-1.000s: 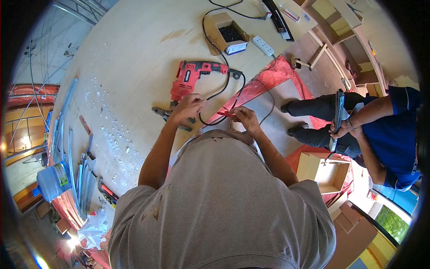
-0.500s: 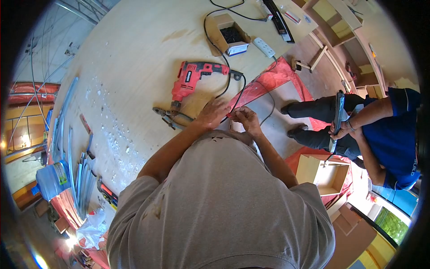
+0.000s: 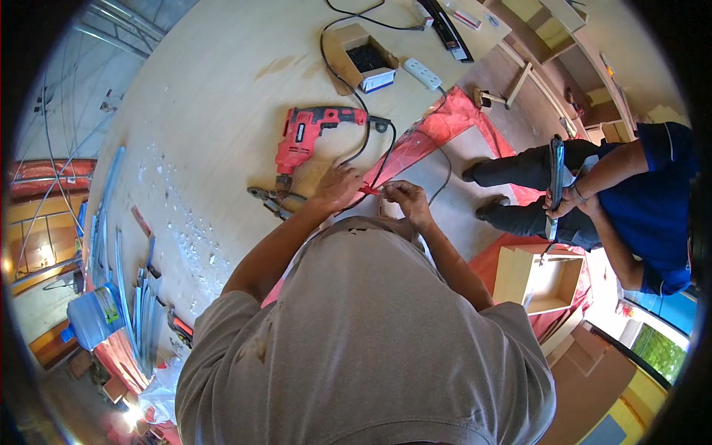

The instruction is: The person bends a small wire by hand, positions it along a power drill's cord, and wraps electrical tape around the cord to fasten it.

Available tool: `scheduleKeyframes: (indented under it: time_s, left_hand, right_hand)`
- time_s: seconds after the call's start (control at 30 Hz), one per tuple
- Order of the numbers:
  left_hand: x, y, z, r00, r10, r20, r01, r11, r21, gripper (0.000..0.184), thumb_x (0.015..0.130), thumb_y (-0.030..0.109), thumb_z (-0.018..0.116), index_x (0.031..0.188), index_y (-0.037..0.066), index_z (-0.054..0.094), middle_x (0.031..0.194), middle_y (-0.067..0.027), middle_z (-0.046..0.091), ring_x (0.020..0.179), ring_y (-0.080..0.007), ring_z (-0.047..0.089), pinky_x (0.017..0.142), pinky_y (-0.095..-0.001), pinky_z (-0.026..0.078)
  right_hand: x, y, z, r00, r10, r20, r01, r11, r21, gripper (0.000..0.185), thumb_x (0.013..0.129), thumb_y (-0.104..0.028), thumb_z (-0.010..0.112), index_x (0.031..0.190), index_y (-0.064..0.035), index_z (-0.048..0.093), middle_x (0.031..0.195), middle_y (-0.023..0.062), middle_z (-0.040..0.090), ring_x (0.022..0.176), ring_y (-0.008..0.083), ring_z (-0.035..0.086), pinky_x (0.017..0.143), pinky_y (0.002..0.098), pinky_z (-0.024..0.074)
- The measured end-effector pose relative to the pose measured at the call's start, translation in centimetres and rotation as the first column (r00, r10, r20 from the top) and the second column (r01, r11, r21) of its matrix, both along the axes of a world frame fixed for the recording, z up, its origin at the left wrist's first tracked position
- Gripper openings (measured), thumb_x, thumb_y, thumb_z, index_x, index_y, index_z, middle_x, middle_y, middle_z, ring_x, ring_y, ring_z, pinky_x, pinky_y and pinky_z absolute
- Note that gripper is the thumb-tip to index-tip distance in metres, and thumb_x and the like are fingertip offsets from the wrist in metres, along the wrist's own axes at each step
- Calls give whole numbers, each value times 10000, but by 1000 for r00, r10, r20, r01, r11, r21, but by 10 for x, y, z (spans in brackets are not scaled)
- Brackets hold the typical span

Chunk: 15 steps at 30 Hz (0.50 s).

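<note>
Near the table edge, a small red strip [image 3: 370, 190] lies between my hands, close to the black cable [image 3: 383, 165]. My right hand [image 3: 407, 200] pinches the strip's right end with bent fingers. My left hand [image 3: 340, 185] is at its left end, fingers curled; whether they grip the strip or the cable is too small to tell. Beyond my left hand, the red and black drill [image 3: 300, 139] rests on its side on the table. Pliers [image 3: 268, 200] lie by the drill's chuck, partly behind my left forearm.
On the table [image 3: 222, 111] are an open box of black screws [image 3: 368, 61], a white power strip [image 3: 423, 74] and metal strips [image 3: 139, 311]. A water bottle [image 3: 95, 317] is at the left. A person in blue [image 3: 630, 208] stands at the right, holding a tool.
My left hand has moved from beside the drill's chuck toward my right hand and the red strip. The view has shifted slightly.
</note>
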<state>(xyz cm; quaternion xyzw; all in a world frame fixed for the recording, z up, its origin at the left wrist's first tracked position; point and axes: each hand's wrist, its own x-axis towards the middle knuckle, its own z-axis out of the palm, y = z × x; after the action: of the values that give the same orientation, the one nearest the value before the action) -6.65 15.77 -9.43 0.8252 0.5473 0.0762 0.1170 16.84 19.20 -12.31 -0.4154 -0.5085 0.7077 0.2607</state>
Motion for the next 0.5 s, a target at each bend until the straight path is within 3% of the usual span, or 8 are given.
scheduleKeyframes:
  time_s: [0.03, 0.13, 0.23, 0.3, 0.33, 0.43, 0.5]
  left_hand:
    - [-2, -1, 12, 999, 41, -25, -41, 999, -15, 171, 793, 219, 567, 819, 94, 680, 867, -86, 651, 860, -273, 610, 950, -472, 399]
    - [-1, -2, 49, 926, 319, -202, -372, 865, -338, 172, 781, 186, 571, 839, 69, 684, 829, -114, 680, 686, -293, 636, 737, -434, 514]
    - [-16, -11, 28, 893, 386, 230, -265, 866, -424, 184, 852, 171, 554, 884, 50, 689, 790, -111, 689, 575, -250, 630, 548, -369, 519]
    - [-11, -18, 19, 467, 750, 469, -183, 600, -779, 187, 891, 187, 558, 916, 57, 690, 794, -76, 684, 595, -182, 617, 554, -318, 500]
    - [-6, -22, 17, 183, 875, 448, -37, 462, -886, 188, 910, 195, 560, 931, 61, 690, 795, -59, 681, 605, -148, 611, 558, -292, 491]
    - [1, -29, 7, -91, 904, 418, 148, 427, -892, 200, 923, 237, 589, 1003, 75, 675, 819, 8, 653, 641, -60, 552, 559, -214, 432]
    - [4, -34, 0, -147, 879, 454, 238, 477, -846, 204, 915, 234, 601, 1035, 81, 661, 827, 17, 634, 651, -43, 522, 562, -191, 396]
  right_hand:
    - [-2, 1, 2, 1000, 13, 2, -13, 1000, 11, 190, 898, -134, 617, 1011, 17, 635, 896, 73, 666, 800, 135, 618, 747, 272, 499]
    - [-10, 0, 6, 998, 48, 39, -48, 999, 10, 171, 861, -106, 657, 983, 15, 642, 866, 64, 665, 769, 125, 614, 711, 263, 499]
    - [-19, 3, 19, 969, 196, 150, -200, 980, 11, 153, 860, -94, 654, 967, 14, 647, 879, 64, 676, 786, 127, 627, 735, 264, 510]
    - [-27, 5, 34, 943, 282, 179, -286, 958, -6, 152, 862, -96, 649, 962, 19, 648, 882, 69, 681, 798, 130, 636, 749, 263, 515]
    - [-32, 3, 41, 939, 303, 161, -303, 953, -24, 159, 860, -99, 651, 961, 25, 646, 875, 73, 682, 798, 131, 639, 746, 260, 515]
    - [-41, 3, 45, 933, 330, 143, -335, 942, 8, 183, 866, -111, 648, 976, 35, 645, 869, 84, 683, 802, 131, 645, 739, 257, 517]
    - [-46, 7, 45, 929, 342, 144, -351, 935, 45, 197, 872, -122, 644, 990, 36, 645, 869, 86, 683, 802, 130, 648, 731, 258, 520]
